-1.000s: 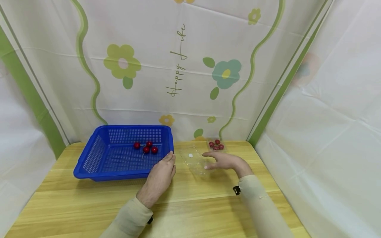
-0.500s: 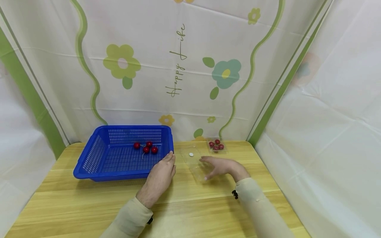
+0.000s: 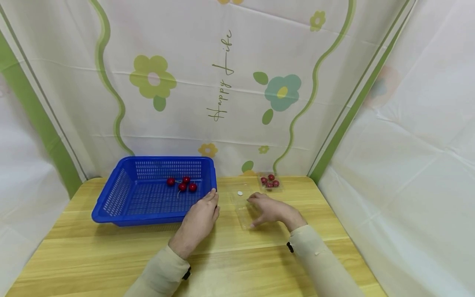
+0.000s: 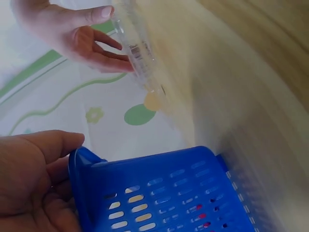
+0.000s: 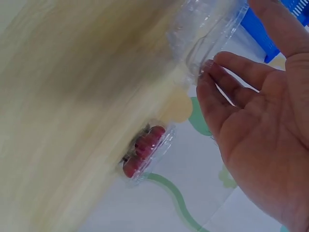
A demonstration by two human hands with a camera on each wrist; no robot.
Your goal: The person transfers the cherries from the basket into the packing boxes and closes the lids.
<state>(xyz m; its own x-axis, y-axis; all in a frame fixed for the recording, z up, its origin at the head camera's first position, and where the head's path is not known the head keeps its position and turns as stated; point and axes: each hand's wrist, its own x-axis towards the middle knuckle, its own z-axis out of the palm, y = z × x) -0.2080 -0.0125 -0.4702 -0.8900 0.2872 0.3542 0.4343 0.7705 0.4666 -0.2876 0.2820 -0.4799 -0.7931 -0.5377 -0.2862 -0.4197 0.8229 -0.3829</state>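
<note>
My left hand (image 3: 198, 218) grips the right front corner of a blue plastic basket (image 3: 142, 218); in the left wrist view the thumb lies on one side of the rim and the fingers are behind it. Several red cherries (image 3: 182, 187) with stems lie inside the basket toward its right. To the right of the basket, my right hand (image 3: 272, 209) holds a clear plastic box (image 5: 207, 29) between thumb and fingers, close over the table. A white round sticker (image 3: 240, 193) shows on this box, and I see no fruit in it.
A second clear box (image 5: 166, 140) with several red cherries (image 3: 271, 177) stands at the back right of the wooden table (image 3: 237, 264). A white floral curtain (image 3: 185, 132) closes off the back, with white sheets at both sides.
My right hand has come slightly left and toward me, its thumb lowering along the clear box. The box has turned and stands straighter. My left hand and the basket have stayed put.
</note>
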